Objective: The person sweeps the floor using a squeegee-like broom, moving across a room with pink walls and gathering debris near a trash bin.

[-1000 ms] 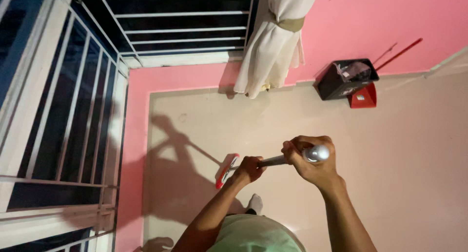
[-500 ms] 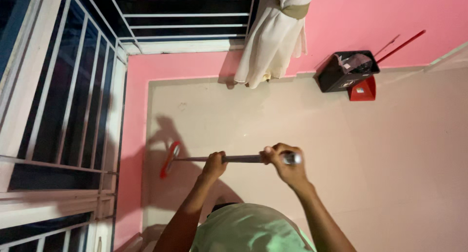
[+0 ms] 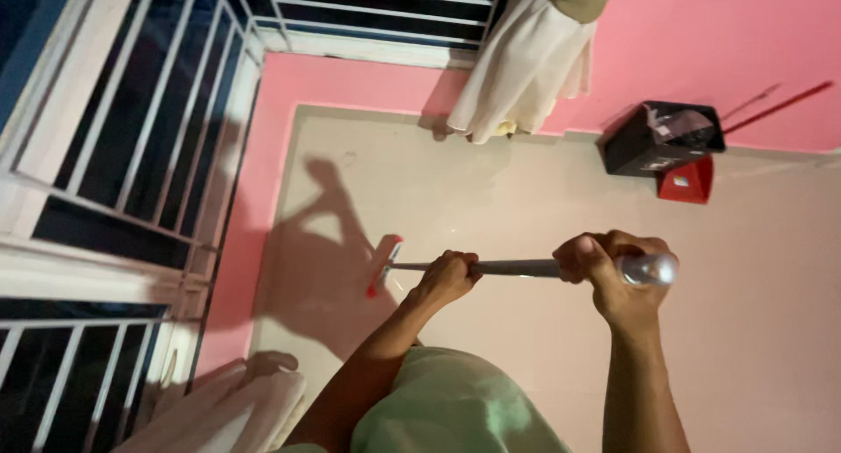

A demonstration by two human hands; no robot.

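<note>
Both hands gripped a long-handled mop held nearly level above the floor. The left hand had its fingers wrapped shut around the middle of the grey shaft, and the right hand had its fingers clamped near the shiny top end. The red mop head rested on the floor near its left edge, close to the pink wall under the barred window, with the person's shadow falling around it. Toward the far edge, a tied cream curtain hung down to the floor, and a black bin stood beside a red dustpan against the far wall. Between those and the mop the floor lay open. A pale cloth bundle sat in the near left corner.
</note>
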